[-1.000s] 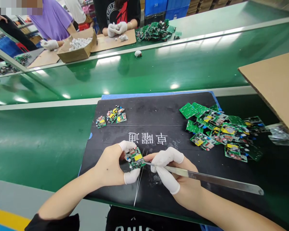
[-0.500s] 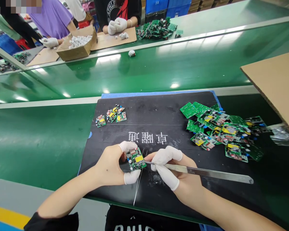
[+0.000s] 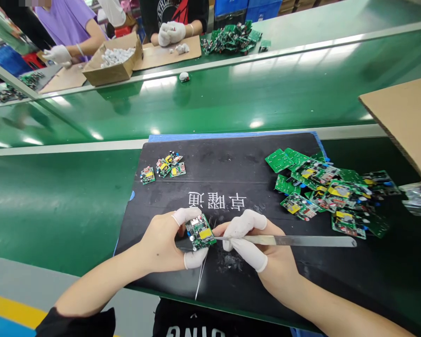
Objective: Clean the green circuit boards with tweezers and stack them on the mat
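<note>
Between the thumb and fingers of my left hand (image 3: 164, 242) is a small green circuit board (image 3: 199, 232) with a yellow-taped part on it. White finger cots cover the fingertips of both hands. My right hand (image 3: 263, 248) pinches a pair of metal tweezers (image 3: 301, 240), whose tip meets the right edge of the board; what the tip grips is too small to tell. Thin white wires (image 3: 200, 278) lie on the black mat (image 3: 231, 164) below the board.
A heap of circuit boards (image 3: 330, 192) lies right on the mat, a smaller group (image 3: 166, 164) at upper left. A cardboard flap (image 3: 403, 121) juts in at right. Beyond the green conveyor belt (image 3: 266, 103), co-workers with gloved hands (image 3: 171, 33) sit near a box of white parts (image 3: 114, 63).
The tweezers' far end has swung up to nearly level. The held board has tilted slightly and shifted a little right. A white part on the conveyor has moved left.
</note>
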A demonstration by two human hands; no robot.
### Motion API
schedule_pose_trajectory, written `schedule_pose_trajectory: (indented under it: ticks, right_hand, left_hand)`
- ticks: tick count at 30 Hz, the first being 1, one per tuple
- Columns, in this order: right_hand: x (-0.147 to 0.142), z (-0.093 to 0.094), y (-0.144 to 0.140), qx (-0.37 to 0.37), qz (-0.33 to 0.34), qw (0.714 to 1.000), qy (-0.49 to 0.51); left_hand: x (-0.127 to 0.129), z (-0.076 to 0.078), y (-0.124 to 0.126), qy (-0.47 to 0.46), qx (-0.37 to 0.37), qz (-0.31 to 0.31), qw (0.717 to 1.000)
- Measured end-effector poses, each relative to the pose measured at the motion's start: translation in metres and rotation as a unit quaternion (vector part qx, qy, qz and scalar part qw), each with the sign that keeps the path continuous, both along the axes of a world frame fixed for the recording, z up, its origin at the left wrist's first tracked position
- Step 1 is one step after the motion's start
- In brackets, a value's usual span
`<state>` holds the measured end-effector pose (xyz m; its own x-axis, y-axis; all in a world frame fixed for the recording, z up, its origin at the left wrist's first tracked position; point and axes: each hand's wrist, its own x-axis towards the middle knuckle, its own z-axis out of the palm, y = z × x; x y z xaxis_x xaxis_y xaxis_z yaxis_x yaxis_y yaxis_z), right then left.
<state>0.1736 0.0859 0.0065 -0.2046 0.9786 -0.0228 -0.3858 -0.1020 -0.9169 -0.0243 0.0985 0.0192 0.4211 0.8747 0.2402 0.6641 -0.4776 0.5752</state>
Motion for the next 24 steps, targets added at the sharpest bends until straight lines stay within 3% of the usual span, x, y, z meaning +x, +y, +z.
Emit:
schedule_pose_trajectory:
  ticks: [4,17,24]
  right_hand:
    - [0.001,-0.001,0.0,0.003,-0.01,1.0,-0.026]
    - [0.002,0.002,0.002,0.018,-0.025,0.999,-0.034]
    - [0.001,0.002,0.001,0.013,-0.027,0.999,-0.044]
  left_hand:
    - [0.001,-0.002,-0.001,-0.001,-0.003,0.012,1.0]
    - [0.005,-0.009,-0.007,-0.104,-0.158,0.062,0.98]
    - [0.004,-0.013,-0.007,-0.119,-0.141,0.037,0.982]
